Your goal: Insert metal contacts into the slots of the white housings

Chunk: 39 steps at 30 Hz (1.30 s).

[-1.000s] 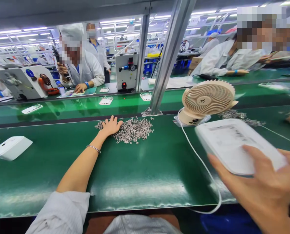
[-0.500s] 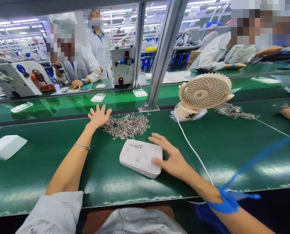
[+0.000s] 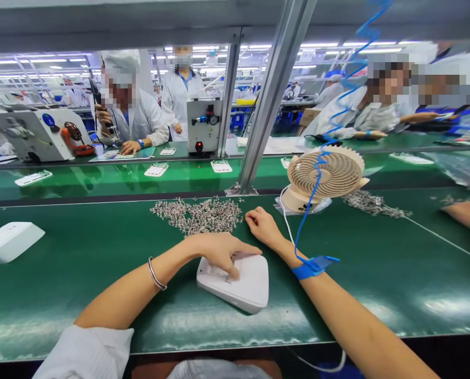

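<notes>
A white plastic housing point(image 3: 253, 281) lies on the green bench in front of me, with shallow recesses on its upper face. My left hand point(image 3: 223, 252) reaches across it from the left, thumb and a finger apart, the thumb touching the recessed area. Part of the housing is covered by that hand. Just behind lies a loose pile of small metal pieces point(image 3: 203, 213), perhaps springs or clips. My right hand point(image 3: 263, 226) rests beside the pile's right edge with its fingers curled in. Whatever is between those fingertips cannot be made out.
A beige fan point(image 3: 324, 176) with a white cable stands at right. A blue coiled cord point(image 3: 316, 184) runs to my right wristband. Another white housing point(image 3: 11, 241) sits at left. Beyond a metal post point(image 3: 266, 105), a green belt carries white parts point(image 3: 156, 169). Co-workers sit opposite; another person's hand point(image 3: 466, 213) is at right.
My left hand has left the pile and come right and nearer, onto the housing. My right hand has moved off the housing to the pile's right edge, its fingers now curled.
</notes>
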Available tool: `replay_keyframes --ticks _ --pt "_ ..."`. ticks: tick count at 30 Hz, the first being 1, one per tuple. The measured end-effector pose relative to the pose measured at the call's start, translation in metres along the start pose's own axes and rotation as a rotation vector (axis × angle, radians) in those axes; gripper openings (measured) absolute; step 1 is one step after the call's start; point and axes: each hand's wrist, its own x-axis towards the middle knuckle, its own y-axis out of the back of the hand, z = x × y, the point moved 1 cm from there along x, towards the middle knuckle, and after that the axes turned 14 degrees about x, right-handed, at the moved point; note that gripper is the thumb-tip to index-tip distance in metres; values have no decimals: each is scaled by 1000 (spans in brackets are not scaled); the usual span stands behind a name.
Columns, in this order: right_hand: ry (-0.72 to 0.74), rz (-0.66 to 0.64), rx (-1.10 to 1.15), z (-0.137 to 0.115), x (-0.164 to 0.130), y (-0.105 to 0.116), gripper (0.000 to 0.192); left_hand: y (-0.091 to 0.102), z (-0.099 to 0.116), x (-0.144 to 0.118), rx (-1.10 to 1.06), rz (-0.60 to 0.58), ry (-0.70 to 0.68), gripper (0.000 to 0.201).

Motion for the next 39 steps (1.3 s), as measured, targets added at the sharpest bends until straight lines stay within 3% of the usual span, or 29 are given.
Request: replay_keyframes --ticks 9,13,17,21,25,29,33,37,39 --pt "-30 171 47 6 -4 2 10 -7 -4 -1 -5 27 12 79" --pt "-27 235 124 -4 -4 12 9 -8 -5 -2 -18 113 57 67" --pt "28 230 213 -35 -13 26 11 -6 -3 -2 -71 369 128 50" --pt "209 128 296 -76 -36 29 10 -2 3 0 -217 678 236 30" --pt "380 39 170 -99 -57 24 18 -1 5 1 -385 803 289 24" --pt "438 53 98 -107 -64 25 28 -1 5 1 -551 814 261 15" --pt "443 181 180 -113 -66 26 21 2 8 -3 -807 758 225 19" --pt "355 288 340 -118 -69 24 4 7 14 -6 -1109 670 203 15" --pt "268 330 421 -120 -69 22 5 9 17 -7 -1234 667 219 13"
